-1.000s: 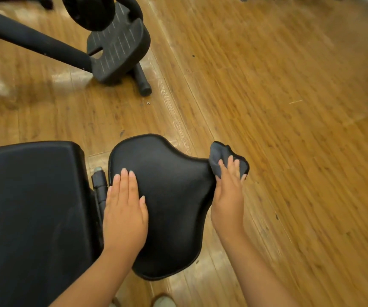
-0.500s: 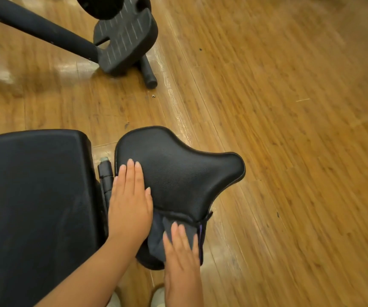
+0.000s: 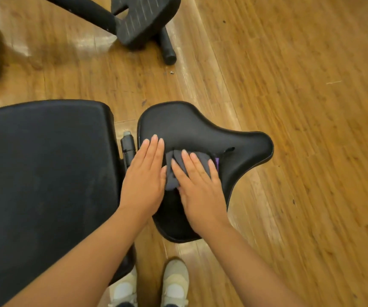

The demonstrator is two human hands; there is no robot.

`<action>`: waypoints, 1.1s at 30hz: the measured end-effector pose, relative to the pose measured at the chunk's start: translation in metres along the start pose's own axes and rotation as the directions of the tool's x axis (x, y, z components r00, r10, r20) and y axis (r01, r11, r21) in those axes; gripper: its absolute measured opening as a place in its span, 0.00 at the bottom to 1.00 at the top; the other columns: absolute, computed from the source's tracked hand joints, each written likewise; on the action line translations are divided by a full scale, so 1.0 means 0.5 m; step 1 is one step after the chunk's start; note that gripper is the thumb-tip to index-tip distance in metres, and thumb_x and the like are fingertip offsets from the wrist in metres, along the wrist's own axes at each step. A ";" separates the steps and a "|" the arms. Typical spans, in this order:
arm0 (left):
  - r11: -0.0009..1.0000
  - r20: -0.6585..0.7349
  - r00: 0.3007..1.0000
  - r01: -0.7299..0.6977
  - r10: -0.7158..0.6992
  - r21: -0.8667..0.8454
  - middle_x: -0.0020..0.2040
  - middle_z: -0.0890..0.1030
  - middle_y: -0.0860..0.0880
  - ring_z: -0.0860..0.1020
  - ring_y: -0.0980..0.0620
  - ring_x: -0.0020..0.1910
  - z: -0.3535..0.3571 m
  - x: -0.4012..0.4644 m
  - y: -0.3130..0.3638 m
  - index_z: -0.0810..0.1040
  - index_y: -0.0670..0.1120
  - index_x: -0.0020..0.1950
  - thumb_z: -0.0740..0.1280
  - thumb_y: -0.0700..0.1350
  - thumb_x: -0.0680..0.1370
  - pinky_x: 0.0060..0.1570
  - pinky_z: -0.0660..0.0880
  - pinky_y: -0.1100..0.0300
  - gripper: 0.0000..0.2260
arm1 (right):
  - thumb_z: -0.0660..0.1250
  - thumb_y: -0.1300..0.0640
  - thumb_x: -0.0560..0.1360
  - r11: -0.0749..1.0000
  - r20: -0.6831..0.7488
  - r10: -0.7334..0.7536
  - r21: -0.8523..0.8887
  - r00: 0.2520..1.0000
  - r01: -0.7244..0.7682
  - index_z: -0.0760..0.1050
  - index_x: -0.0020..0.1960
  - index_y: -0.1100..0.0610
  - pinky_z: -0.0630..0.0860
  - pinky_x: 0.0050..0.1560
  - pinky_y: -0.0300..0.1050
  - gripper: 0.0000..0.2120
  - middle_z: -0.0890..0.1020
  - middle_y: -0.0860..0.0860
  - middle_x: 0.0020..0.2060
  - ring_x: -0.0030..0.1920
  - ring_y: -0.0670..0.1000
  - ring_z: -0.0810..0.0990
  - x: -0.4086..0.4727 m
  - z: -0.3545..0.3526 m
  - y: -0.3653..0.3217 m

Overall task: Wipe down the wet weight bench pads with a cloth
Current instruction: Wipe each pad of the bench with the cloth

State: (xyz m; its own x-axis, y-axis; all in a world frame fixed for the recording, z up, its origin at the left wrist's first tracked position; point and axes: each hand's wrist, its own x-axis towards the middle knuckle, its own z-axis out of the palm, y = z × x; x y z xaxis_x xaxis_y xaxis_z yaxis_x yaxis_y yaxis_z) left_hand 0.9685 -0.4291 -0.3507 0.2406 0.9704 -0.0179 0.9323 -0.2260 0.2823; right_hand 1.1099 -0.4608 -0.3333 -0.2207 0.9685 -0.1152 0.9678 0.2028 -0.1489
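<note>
The cloth [image 3: 176, 168], dark grey and bunched with a purple edge at its 3 o'clock side, lies mid-way on the black seat pad [image 3: 240, 145]. The right hand [image 3: 198, 187] presses it flat, fingers released and spread. The left hand [image 3: 144, 180] rests flat at the cloth's 9 o'clock, touching it.
</note>
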 end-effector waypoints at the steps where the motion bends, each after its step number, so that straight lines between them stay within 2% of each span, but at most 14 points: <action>1: 1.000 0.004 1.000 0.003 -0.003 -0.014 0.76 0.56 0.43 0.52 0.48 0.75 0.000 -0.001 0.001 0.50 0.41 0.75 0.45 0.50 0.80 0.72 0.54 0.51 0.24 | 0.49 0.53 0.77 1.000 -0.002 -0.001 -0.012 1.000 0.001 0.62 0.73 0.51 0.49 0.72 0.55 0.24 0.63 0.52 0.74 0.74 0.51 0.59 0.022 -0.002 0.003; 5: 1.000 -0.016 1.000 0.009 -0.009 0.011 0.74 0.61 0.39 0.58 0.44 0.74 -0.001 -0.003 0.006 0.56 0.38 0.74 0.49 0.48 0.80 0.71 0.59 0.48 0.25 | 0.49 0.53 0.80 1.000 0.033 -0.006 -0.029 0.999 0.007 0.55 0.75 0.50 0.43 0.73 0.53 0.24 0.55 0.52 0.76 0.76 0.51 0.51 0.118 -0.023 0.007; 8: 0.999 -0.020 0.999 0.041 -0.041 0.010 0.74 0.62 0.39 0.59 0.43 0.74 0.003 -0.004 0.011 0.58 0.37 0.74 0.48 0.48 0.80 0.71 0.58 0.49 0.25 | 0.49 0.52 0.82 1.000 0.074 0.006 -0.008 0.997 -0.005 0.51 0.76 0.49 0.42 0.74 0.53 0.23 0.50 0.51 0.77 0.76 0.50 0.45 0.226 -0.039 0.010; 12: 0.998 -0.023 0.998 0.060 -0.060 0.016 0.75 0.61 0.39 0.58 0.43 0.74 0.010 -0.001 0.013 0.57 0.37 0.74 0.48 0.48 0.79 0.72 0.54 0.52 0.26 | 0.47 0.53 0.82 1.000 0.160 0.002 0.010 0.987 -0.004 0.53 0.76 0.49 0.45 0.73 0.55 0.22 0.52 0.52 0.77 0.76 0.51 0.47 0.349 -0.047 0.007; 15: 0.997 -0.030 0.998 0.062 -0.061 0.041 0.75 0.59 0.39 0.58 0.44 0.75 0.013 -0.002 0.008 0.56 0.37 0.74 0.48 0.49 0.79 0.73 0.54 0.52 0.27 | 0.48 0.54 0.82 1.000 0.131 -0.008 0.001 0.991 0.008 0.57 0.75 0.50 0.46 0.73 0.56 0.21 0.56 0.52 0.76 0.76 0.52 0.49 0.365 -0.042 -0.007; 23: 0.979 -0.010 0.986 0.167 -0.167 0.117 0.74 0.59 0.36 0.58 0.42 0.74 0.010 -0.015 0.010 0.55 0.35 0.74 0.45 0.50 0.79 0.73 0.56 0.48 0.28 | 0.53 0.58 0.81 0.989 -0.014 -0.099 0.109 0.995 0.100 0.60 0.74 0.55 0.45 0.74 0.50 0.21 0.58 0.53 0.75 0.76 0.51 0.52 0.190 -0.029 -0.006; 27: 0.977 -0.003 0.984 0.176 -0.177 0.116 0.75 0.58 0.38 0.57 0.44 0.75 0.011 -0.021 0.009 0.53 0.36 0.75 0.45 0.48 0.77 0.73 0.54 0.49 0.27 | 0.51 0.60 0.78 0.991 -0.061 -0.053 0.120 0.997 0.060 0.64 0.72 0.57 0.48 0.74 0.50 0.23 0.65 0.54 0.73 0.74 0.52 0.59 0.040 -0.001 -0.022; 29: 0.979 0.017 0.989 0.141 -0.145 0.144 0.77 0.53 0.39 0.53 0.45 0.76 0.012 -0.028 0.008 0.48 0.37 0.75 0.42 0.47 0.77 0.74 0.50 0.49 0.27 | 0.58 0.62 0.75 0.992 -0.076 -0.016 0.123 0.997 0.026 0.66 0.71 0.56 0.49 0.73 0.50 0.24 0.67 0.54 0.71 0.73 0.51 0.61 -0.028 0.011 -0.035; 31: 0.980 0.012 0.989 0.145 -0.148 0.133 0.76 0.56 0.40 0.56 0.44 0.75 0.008 -0.028 0.005 0.51 0.38 0.75 0.43 0.47 0.78 0.73 0.53 0.49 0.27 | 0.68 0.65 0.69 0.988 -0.050 -0.001 0.154 0.999 0.008 0.66 0.70 0.55 0.52 0.71 0.51 0.31 0.69 0.53 0.70 0.72 0.50 0.61 -0.087 0.023 -0.048; 33: 0.983 -0.002 0.989 0.148 -0.148 0.113 0.74 0.62 0.40 0.62 0.44 0.73 0.003 -0.024 0.001 0.56 0.38 0.75 0.46 0.48 0.79 0.71 0.58 0.48 0.26 | 0.66 0.64 0.68 0.990 -0.022 -0.049 0.131 0.999 0.052 0.64 0.70 0.55 0.51 0.71 0.51 0.31 0.69 0.53 0.70 0.74 0.49 0.56 -0.133 0.033 -0.052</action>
State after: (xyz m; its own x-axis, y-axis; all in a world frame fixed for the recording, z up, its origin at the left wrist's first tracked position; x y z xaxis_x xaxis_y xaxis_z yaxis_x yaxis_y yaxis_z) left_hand 0.9667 -0.4409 -0.3518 0.0993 0.9934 -0.0579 0.9821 -0.0885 0.1664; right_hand 1.0976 -0.5330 -0.3379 -0.2655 0.9603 -0.0860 0.9308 0.2321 -0.2822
